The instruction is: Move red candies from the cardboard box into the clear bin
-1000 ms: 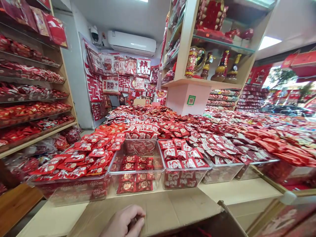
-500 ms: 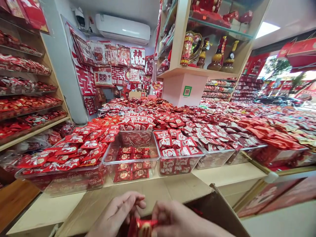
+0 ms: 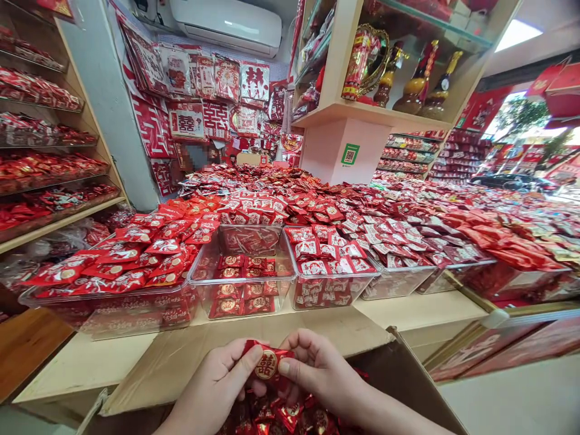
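Note:
A red packet with a round gold emblem (image 3: 266, 364) is held between my two hands above an open cardboard box (image 3: 408, 374). My left hand (image 3: 231, 374) pinches its left end with the thumb on top. On the right end, the thumb and fingers of my right hand (image 3: 317, 368) are closed. Below them, many shiny red packets (image 3: 290, 415) lie inside the box. Just beyond the box stands a clear bin (image 3: 244, 281) partly filled with similar red packets in rows.
Heaped bins of red packets flank it, one at left (image 3: 136, 302) and one at right (image 3: 335, 284). A box flap (image 3: 181, 356) leans over the counter edge (image 3: 408, 314). A shelf cabinet (image 3: 344, 115) overhangs the display.
Both hands have risen with the packet, which now lies flat between them, its emblem facing up. My left hand has closed on its end. The view has tilted down, showing packets inside the box.

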`<move>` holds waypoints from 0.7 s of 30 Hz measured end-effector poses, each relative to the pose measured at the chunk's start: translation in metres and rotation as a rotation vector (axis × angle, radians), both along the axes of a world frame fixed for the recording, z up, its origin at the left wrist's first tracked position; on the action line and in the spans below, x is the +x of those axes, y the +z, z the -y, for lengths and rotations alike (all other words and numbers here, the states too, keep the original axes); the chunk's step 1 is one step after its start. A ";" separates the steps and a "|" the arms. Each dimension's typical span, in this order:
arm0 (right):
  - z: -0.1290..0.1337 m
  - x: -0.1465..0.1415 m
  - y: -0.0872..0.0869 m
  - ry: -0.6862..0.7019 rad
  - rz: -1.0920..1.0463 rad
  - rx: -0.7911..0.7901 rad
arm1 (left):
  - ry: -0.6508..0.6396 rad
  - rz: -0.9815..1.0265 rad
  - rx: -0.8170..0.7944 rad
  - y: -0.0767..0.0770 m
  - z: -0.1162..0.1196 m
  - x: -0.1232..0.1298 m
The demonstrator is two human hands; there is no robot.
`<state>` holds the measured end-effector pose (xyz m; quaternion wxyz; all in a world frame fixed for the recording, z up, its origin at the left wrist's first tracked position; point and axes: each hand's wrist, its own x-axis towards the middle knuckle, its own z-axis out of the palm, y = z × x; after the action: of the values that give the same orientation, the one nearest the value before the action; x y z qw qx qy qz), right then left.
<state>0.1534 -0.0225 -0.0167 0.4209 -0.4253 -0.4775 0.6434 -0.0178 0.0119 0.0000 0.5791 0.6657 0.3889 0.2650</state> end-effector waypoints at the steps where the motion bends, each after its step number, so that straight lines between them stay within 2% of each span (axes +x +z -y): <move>1: 0.001 0.000 0.000 -0.008 0.016 -0.002 | 0.008 0.004 0.002 0.000 0.001 0.001; 4: 0.004 0.007 0.013 -0.071 0.186 0.122 | 0.086 0.069 -0.043 -0.001 0.004 0.002; 7: -0.008 0.017 0.049 -0.220 0.358 0.389 | 0.152 0.212 -0.105 -0.007 0.003 0.002; 10: -0.049 0.020 0.090 -0.316 0.436 0.567 | 0.116 0.248 -0.120 -0.013 0.000 0.001; 12: -0.090 0.014 0.106 -0.292 0.541 0.589 | 0.090 0.205 -0.089 -0.015 -0.001 0.000; 14: -0.133 0.003 0.110 -0.215 0.767 0.535 | 0.075 0.159 -0.048 -0.015 -0.001 0.000; 18: -0.200 -0.022 0.096 -0.107 1.374 0.386 | 0.073 0.138 -0.034 -0.019 -0.003 0.000; 21: -0.228 -0.035 0.083 -0.042 1.500 0.396 | 0.055 0.150 -0.083 -0.025 -0.007 -0.001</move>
<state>0.1181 0.2057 0.0662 0.0651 -0.6730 -0.7327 0.0779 -0.0184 0.0188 -0.0252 0.6264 0.6083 0.3732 0.3137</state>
